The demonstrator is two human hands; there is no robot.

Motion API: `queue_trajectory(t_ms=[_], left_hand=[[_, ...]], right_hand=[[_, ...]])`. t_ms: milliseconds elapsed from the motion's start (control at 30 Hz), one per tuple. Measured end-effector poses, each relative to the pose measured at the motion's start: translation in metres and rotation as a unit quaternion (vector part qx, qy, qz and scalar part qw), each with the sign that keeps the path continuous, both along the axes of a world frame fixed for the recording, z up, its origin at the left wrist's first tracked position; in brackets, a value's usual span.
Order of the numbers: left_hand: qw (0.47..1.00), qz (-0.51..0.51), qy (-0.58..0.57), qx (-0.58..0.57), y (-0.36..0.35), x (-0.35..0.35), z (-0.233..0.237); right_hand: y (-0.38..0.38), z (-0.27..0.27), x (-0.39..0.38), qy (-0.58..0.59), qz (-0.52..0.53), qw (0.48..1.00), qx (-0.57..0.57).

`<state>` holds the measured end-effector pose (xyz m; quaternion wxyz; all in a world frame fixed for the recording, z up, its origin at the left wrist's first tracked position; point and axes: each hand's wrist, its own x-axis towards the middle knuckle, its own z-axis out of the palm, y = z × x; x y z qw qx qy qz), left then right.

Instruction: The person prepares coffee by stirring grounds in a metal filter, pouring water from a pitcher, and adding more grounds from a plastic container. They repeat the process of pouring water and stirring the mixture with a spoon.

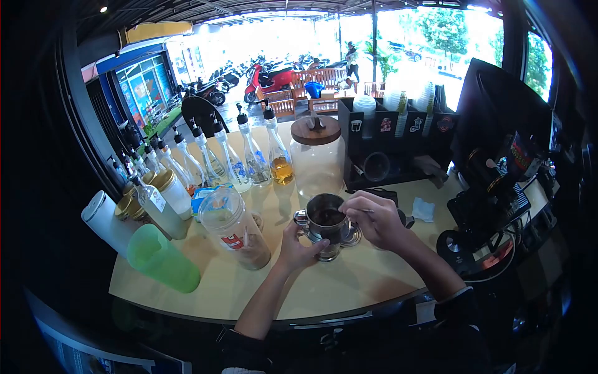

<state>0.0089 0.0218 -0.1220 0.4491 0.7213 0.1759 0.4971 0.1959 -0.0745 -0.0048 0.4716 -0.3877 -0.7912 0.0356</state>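
My left hand (302,249) is wrapped around the lower side of a shiny metal cup (328,234) with a side handle, standing near the middle of the counter. Dark contents show inside its wide mouth. Over the cup's right rim, my right hand (375,218) pinches a thin spoon (366,210); the end of it goes down into the cup and is hard to make out. Just right of the cup, a round metal lid or saucer (354,237) lies partly hidden. A clear plastic jar (232,227) with a red label stands left of my left hand.
A green pitcher (163,258) stands at the front left. Behind are several pump bottles (252,153) and a large glass dispenser (317,159) with a wooden lid. A black cup rack (398,134) stands at the back right, with a white cloth (423,209) nearer. Dark equipment (479,215) fills the right side.
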Motion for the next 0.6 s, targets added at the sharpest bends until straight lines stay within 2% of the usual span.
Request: queue_trajectory(t_ms=[133, 267, 400, 533, 600], left_hand=[[1.000, 0.001, 0.010, -0.005, 0.000, -0.001, 0.002], [1.000, 0.010, 0.010, 0.004, -0.002, -0.001, 0.003], [1.000, 0.015, 0.017, 0.004, 0.002, -0.001, -0.002], [1.000, 0.008, 0.020, -0.005, -0.001, -0.001, 0.001], [1.000, 0.001, -0.007, -0.004, -0.001, 0.000, 0.002]], right_hand=[[0.007, -0.005, -0.002, 0.031, 0.053, 0.998, 0.031], [0.003, 0.001, 0.005, 0.026, -0.005, 0.999, -0.035], [0.005, -0.006, 0.003, 0.052, 0.046, 0.998, 0.000], [0.004, -0.002, 0.008, 0.040, 0.005, 0.998, -0.045], [0.007, -0.001, 0.004, 0.002, 0.011, 1.000, 0.002]])
